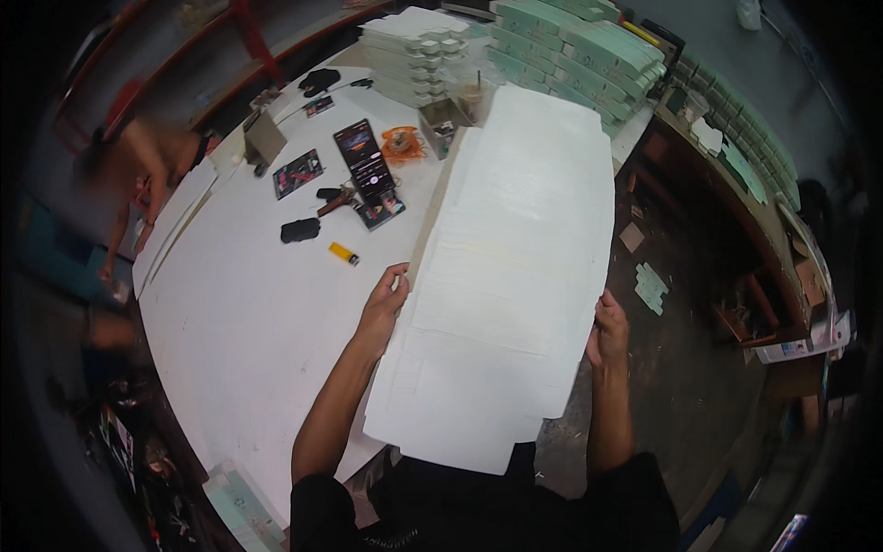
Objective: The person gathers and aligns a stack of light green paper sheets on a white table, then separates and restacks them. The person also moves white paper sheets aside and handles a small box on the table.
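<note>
Between my two hands is a large stack of flat white cardboard box blanks (515,267), tilted lengthwise away from me, with notched tabs at its corners. My left hand (384,308) grips its left edge, fingers partly hidden behind the greyish side. On the opposite edge, my right hand (607,331) is closed, its fingertips partly out of sight behind the card. The near end of the stack reaches my dark shirt. To the left, on the white table (239,331), lie a yellow lighter (344,254), a black pouch-like item (300,230) and a propped-up phone (364,161).
Piled white boxes (414,55) and pale green boxes (579,51) stand at the far side. An orange object (403,144) lies near a clear container (443,124). Another person (152,175) bends at the left. Card scraps (651,288) lie on the floor beside a wooden desk (708,202).
</note>
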The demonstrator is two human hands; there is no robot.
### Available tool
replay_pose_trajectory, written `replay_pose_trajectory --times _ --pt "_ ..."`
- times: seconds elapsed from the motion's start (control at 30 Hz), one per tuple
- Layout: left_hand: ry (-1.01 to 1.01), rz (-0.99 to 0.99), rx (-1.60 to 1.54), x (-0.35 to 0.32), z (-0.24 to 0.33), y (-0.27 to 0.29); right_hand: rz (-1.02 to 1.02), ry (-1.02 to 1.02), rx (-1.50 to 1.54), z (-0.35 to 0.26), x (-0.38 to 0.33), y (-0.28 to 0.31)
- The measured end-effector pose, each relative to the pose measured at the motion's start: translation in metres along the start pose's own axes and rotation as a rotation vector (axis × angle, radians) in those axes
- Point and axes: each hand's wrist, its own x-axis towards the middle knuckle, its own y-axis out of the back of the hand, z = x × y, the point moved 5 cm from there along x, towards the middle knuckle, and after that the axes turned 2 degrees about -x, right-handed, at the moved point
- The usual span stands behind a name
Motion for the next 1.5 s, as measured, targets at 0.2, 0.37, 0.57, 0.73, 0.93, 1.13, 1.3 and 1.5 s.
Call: replay_pose_trajectory --times 0.2,0.37,0.57,0.73,0.93,1.13,1.3,1.5 --pt "0.255 -0.16 0.073 0.099 -0.036 -0.015 0.165 0.023 0.066 0.049 0.008 0.088" --pt "0.176 -0.136 0.568 0.165 -0.048 -0.001 0.249 -0.013 0.008 0.085 0.026 0.117" --pt "-0.17 -0.095 1.168 0.173 -0.015 -0.02 0.203 -0.177 -0.084 0.097 0.029 0.13" --pt "-0.506 0.048 1.082 0.146 -0.007 -0.006 0.201 -0.217 -0.113 0.093 0.042 0.108" --pt "-0.529 0.291 0.763 0.098 0.031 0.057 0.145 -0.159 -0.123 0.085 0.043 0.123" --pt "-0.439 0.507 0.732 0.025 0.033 0.126 0.303 -0.234 -0.19 0.088 0.042 0.1" --pt "-0.309 0.604 0.619 -0.021 0.002 0.167 0.298 -0.297 -0.17 0.095 0.046 0.109" --pt "-0.212 0.646 0.426 -0.049 -0.024 0.172 0.171 -0.3 -0.153 0.084 0.055 0.108"
